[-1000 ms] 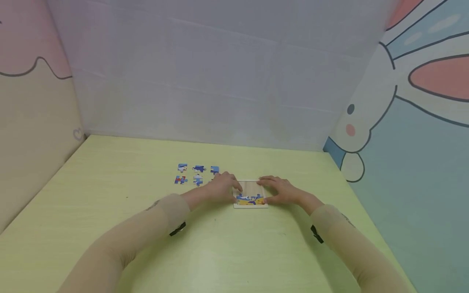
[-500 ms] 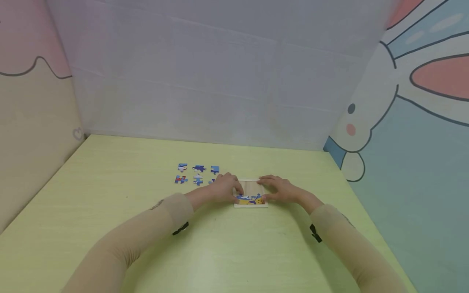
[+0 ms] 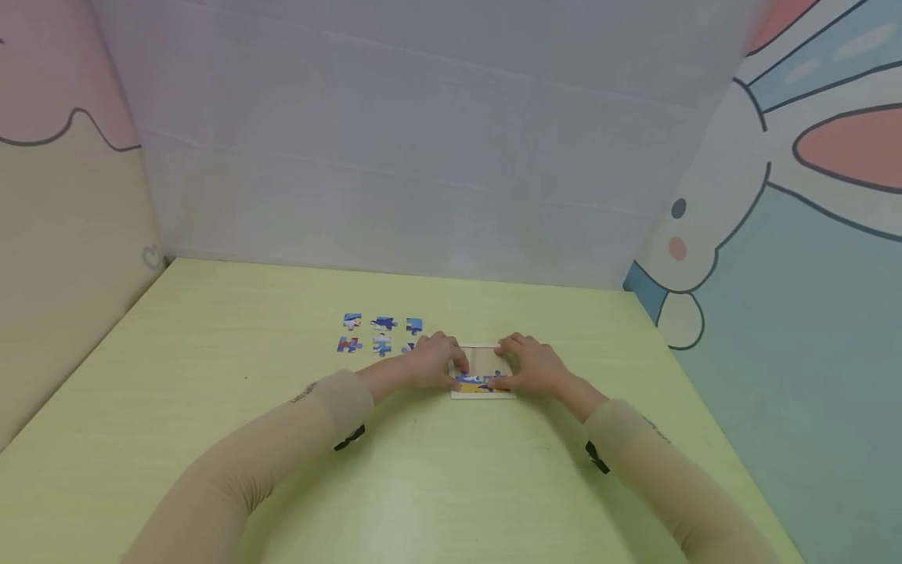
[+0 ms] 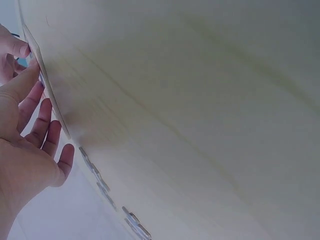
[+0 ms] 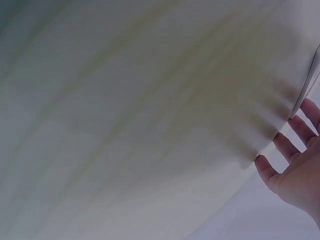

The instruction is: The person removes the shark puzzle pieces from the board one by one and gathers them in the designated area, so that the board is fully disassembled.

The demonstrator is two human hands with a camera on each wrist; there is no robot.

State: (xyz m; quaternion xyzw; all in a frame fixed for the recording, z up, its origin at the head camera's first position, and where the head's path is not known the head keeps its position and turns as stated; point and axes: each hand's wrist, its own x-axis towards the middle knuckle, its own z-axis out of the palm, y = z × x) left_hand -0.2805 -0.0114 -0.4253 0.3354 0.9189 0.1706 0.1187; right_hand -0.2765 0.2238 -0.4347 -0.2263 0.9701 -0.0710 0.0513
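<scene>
A small wooden puzzle tray (image 3: 482, 359) lies on the yellow-green table (image 3: 211, 368), its near row filled with blue and yellow pieces (image 3: 474, 383). My left hand (image 3: 437, 359) rests against the tray's left edge, fingers fairly straight. My right hand (image 3: 530, 364) lies over the tray's right side, fingertips on the fitted pieces. The left wrist view shows my left hand (image 4: 30, 135) with fingers extended beside the tray's edge (image 4: 47, 85). In the right wrist view my right hand (image 5: 295, 165) has straight fingers near the tray's rim (image 5: 307, 85).
Several loose blue puzzle pieces (image 3: 380, 333) lie in two rows just left of my left hand. Padded walls close the table at the back (image 3: 423, 157), left (image 3: 63, 235) and right (image 3: 796, 274).
My right hand has slid left, further onto the tray's right part. My left hand has barely shifted. The loose pieces stay put.
</scene>
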